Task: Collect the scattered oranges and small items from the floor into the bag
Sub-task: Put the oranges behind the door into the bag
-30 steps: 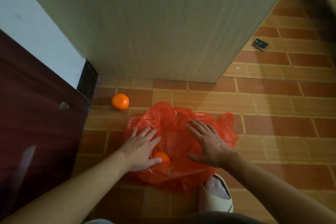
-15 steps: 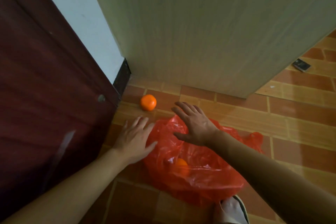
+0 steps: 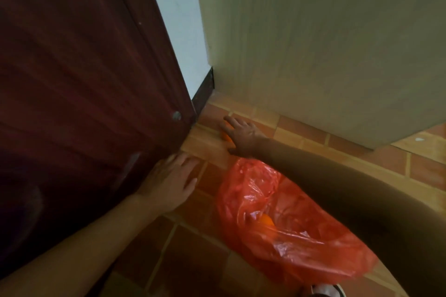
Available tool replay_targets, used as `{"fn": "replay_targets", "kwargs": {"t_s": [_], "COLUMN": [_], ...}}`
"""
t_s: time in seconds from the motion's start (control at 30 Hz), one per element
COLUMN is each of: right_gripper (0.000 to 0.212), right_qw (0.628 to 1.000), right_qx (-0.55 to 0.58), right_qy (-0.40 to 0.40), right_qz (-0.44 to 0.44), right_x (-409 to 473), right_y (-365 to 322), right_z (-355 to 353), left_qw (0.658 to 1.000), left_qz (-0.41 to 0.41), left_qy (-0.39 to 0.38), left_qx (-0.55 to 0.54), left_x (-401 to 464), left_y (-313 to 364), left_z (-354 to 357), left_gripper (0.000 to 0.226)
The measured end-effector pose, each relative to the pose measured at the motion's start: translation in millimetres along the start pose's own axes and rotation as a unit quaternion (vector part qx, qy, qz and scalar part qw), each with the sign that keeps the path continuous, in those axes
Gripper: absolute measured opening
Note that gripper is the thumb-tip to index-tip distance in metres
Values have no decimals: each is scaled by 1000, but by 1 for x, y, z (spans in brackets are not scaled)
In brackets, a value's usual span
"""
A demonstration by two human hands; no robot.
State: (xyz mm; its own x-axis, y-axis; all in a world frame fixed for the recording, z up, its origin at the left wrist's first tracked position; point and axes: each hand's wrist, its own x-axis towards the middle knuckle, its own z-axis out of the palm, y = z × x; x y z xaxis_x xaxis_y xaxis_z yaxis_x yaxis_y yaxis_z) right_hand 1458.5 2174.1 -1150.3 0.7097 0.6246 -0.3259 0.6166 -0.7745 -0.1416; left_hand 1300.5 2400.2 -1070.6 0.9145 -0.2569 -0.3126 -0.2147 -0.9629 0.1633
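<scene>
Your right hand covered the loose orange in the far corner, fingers draped over it; full closure unclear. Left hand lay flat, holding nothing. Curl fully before lifting toward the near bag.

Corner pocket at frame centre: dark red door closes the left side, pale wood-grain panel the upper right, black skirting the apex. Right hand covers an orange in this pocket. Left hand lies flat beside the door's lower edge. Red bag occupies lower centre; bare tiled floor lies between bag and door.
</scene>
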Motion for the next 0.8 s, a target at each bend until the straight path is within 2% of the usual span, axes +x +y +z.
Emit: {"fn": "replay_targets", "kwargs": {"t_s": [0.2,0.47,0.63,0.8], "right_gripper": [98,92,88,84], "right_qw": [999,997,986,979], "right_qx": [-1,53,122,134], "right_qy": [-34,25,101,142], "right_qz": [20,41,45,57], "right_x": [27,7,-55,-152], "right_y": [2,12,8,18], "right_z": [11,15,-10,-16], "left_qw": [999,999,998,995], "left_qz": [-7,21,44,88], "left_qy": [-5,-8,12,21], "left_qx": [-31,-40,-47,-46], "left_x": [-12,-7,16,46], "left_y": [-4,4,34,82], "left_z": [-4,1,4,10], "left_gripper": [61,48,47,50]}}
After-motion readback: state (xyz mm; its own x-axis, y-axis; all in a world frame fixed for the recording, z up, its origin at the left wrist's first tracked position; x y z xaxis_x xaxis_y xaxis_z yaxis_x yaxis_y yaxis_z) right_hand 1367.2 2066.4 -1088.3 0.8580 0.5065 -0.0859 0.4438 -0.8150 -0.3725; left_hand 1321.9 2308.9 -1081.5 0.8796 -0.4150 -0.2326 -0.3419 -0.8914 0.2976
